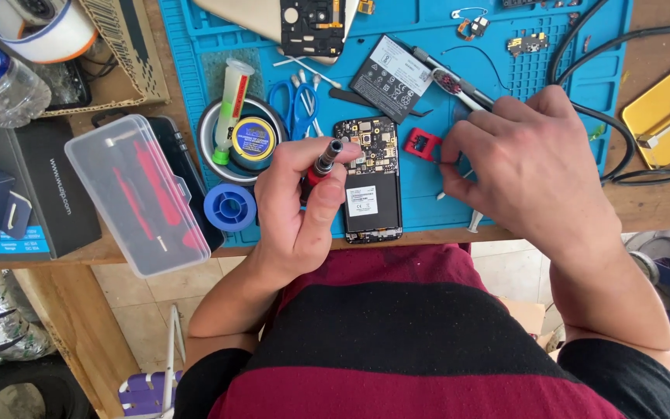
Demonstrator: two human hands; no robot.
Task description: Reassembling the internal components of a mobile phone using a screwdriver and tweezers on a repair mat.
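- A clear plastic case (137, 194) with red tools inside is seen at the left of the desk (645, 206), beside a blue spool (229, 206).
- A red-and-black screwdriver (320, 167) is clamped in the closed left hand (300, 206), tip pointing up.
- An opened phone (371, 180), circuit board exposed, lies on the blue mat (505, 85) between the hands, just right of the left hand.
- A small red part (422, 144) lies just right of the phone, touched by the pinched fingertips of the right hand (525, 167).
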